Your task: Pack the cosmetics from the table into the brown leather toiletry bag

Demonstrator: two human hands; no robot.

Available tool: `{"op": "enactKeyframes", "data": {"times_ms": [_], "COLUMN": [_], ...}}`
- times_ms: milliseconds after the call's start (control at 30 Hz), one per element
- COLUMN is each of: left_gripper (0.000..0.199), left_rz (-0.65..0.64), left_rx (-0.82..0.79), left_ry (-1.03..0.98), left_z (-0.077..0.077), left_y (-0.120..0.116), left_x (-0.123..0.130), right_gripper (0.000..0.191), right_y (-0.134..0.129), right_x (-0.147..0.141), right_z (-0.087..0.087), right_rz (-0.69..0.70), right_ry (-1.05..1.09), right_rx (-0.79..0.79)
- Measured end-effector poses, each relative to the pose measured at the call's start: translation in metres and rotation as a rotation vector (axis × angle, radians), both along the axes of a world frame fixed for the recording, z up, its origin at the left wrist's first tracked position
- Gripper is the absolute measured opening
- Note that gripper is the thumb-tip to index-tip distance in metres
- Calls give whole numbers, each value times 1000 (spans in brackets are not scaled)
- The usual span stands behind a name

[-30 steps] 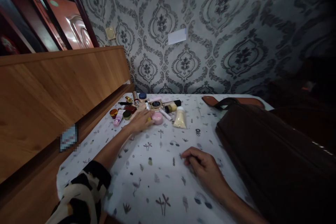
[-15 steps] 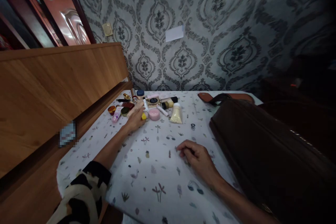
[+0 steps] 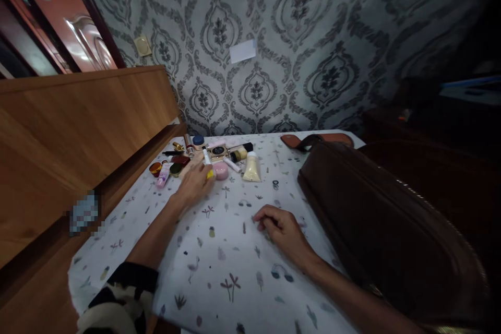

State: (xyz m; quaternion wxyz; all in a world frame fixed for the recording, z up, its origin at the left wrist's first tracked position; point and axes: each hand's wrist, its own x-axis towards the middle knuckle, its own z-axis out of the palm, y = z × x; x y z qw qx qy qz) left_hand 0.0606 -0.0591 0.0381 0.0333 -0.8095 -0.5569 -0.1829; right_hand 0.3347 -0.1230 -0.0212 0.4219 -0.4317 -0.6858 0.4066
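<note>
My left hand (image 3: pixel 195 183) reaches to the far left of the table, its fingers closed round a small yellow item (image 3: pixel 210 173) partly hidden by them. Against its right side stands a pink jar (image 3: pixel 220 170); a white tube with a dark tip (image 3: pixel 206 155) lies just behind the fingers. To the hand's left are a pink-and-purple tube (image 3: pixel 164 175), a dark green-lidded jar (image 3: pixel 176 169) and an amber jar (image 3: pixel 155 169). My right hand (image 3: pixel 279 228) rests on the printed cloth (image 3: pixel 230 250), fingers loosely curled, with nothing visible in them.
A cream tube (image 3: pixel 251 168) stands right of the pink jar, near a black hair tie (image 3: pixel 275 185). A large dark brown bag (image 3: pixel 376 219) takes up the right side, its strap (image 3: pixel 309 141) behind. A wooden panel (image 3: pixel 86 130) borders the left, and patterned wall (image 3: pixel 256 91) the back.
The view has swung slightly to the right. My left fingers have closed further over the yellow item, which has shifted a little toward the pink jar. My right hand stays curled in place.
</note>
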Motion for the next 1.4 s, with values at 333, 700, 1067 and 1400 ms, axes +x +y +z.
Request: {"op": "enactKeyframes", "data": {"times_ms": [333,700,1067,1400], "left_gripper": [43,54,48,55], "left_rz": [-474,-170,136,7], "left_rx": [-446,-516,-441,-400], "left_ry": [-170,-1362,-1608,-1539], "left_z": [16,-48,-43,-53], "left_y": [-46,-81,-39,-62], "left_x": [62,108,142,142], "right_gripper": [29,59,57,48], "right_y": [0,-1,-3,-26], "right_x": [1,-16,-5,-7], "right_z": [4,-3,-3,12], "right_rz": [-17,130,-30,147], "right_ry": [81,569,420,-109], "right_rx": [100,-240,-229,208]}}
